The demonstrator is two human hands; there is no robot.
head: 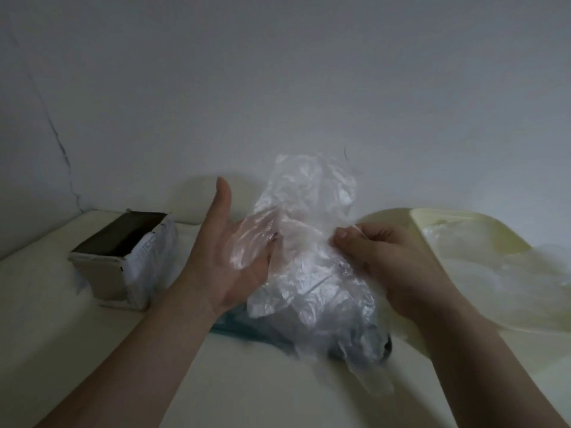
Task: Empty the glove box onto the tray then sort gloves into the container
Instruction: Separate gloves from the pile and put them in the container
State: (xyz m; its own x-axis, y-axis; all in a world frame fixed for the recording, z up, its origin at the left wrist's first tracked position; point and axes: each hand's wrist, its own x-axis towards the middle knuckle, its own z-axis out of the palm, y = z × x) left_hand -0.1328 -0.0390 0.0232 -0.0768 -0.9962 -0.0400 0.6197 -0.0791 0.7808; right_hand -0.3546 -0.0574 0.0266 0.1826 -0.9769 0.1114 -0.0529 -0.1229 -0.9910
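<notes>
The glove box (pixel 123 254) at left looks emptied, and loose gloves (pixel 525 273) lie on the tray (pixel 448 216) at right. Sorting seems underway: at centre, above the teal container (pixel 244 330), the right hand (pixel 389 267) has its fingers clamped on a clear glove (pixel 309 211), and the left hand (pixel 228 257) supports it, fingers apart.

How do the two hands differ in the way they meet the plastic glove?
The left hand is open, its fingers straight behind the plastic glove; the right hand is curled and pinches the glove's edge. The left hand shows its palm, the right hand its back. Both touch the same glove.
</notes>
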